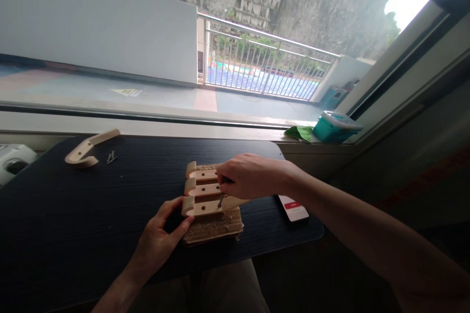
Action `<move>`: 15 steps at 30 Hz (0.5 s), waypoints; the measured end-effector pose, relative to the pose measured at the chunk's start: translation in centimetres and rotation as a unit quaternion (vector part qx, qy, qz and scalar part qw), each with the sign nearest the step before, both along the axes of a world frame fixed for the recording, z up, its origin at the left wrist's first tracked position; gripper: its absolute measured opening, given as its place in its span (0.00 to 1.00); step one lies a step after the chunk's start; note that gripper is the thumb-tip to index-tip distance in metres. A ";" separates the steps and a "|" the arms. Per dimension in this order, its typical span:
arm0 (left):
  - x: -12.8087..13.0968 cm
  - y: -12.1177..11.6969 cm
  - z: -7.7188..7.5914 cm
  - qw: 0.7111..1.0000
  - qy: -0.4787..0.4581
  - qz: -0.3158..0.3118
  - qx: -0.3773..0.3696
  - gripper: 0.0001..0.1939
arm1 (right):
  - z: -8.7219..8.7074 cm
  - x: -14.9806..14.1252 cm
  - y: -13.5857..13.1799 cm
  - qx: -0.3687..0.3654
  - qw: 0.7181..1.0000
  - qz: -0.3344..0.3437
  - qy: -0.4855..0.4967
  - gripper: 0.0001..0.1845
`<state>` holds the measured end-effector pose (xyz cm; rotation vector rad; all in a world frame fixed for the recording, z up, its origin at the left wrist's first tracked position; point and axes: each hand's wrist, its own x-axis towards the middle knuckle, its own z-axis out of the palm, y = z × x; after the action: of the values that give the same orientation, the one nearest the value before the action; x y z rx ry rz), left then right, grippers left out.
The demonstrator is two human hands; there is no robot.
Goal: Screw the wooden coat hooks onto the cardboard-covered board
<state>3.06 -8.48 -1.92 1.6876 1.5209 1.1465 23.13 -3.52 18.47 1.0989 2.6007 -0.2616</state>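
Note:
A wooden board [216, 227] lies on the dark ribbed table [73, 215] with three pale wooden hooks [200, 190] lying side by side on it. My left hand [161, 237] grips the nearest hook's curved end and the board's left edge, thumb against the wood. My right hand [247, 176] is closed in a pinch over the hooks, holding a small dark screw [221, 200] whose tip points down at the nearest hook.
A loose wooden hook [88, 149] and a few screws [110, 157] lie at the table's far left. A phone [293, 208] rests by my right wrist. On the window sill sit a teal box [336, 127] and green cloth [300, 132].

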 end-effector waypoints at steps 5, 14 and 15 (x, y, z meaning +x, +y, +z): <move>-0.1 -0.1 0.2 1.000 -0.007 -0.001 -0.013 0.21 | 0.7 -0.2 0.1 0.019 0.999 -0.001 -0.050 0.15; 0.0 0.0 0.5 1.000 0.007 0.001 -0.014 0.21 | 0.5 -0.8 -0.3 -0.008 0.996 0.071 -0.047 0.13; 0.0 0.0 0.5 1.000 0.008 0.001 -0.013 0.21 | 0.4 -0.8 -0.3 -0.006 0.996 0.071 -0.045 0.14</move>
<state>3.06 -8.46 -1.39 1.6823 1.5419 1.1130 22.36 -3.84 18.90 0.8962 2.5780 -0.1918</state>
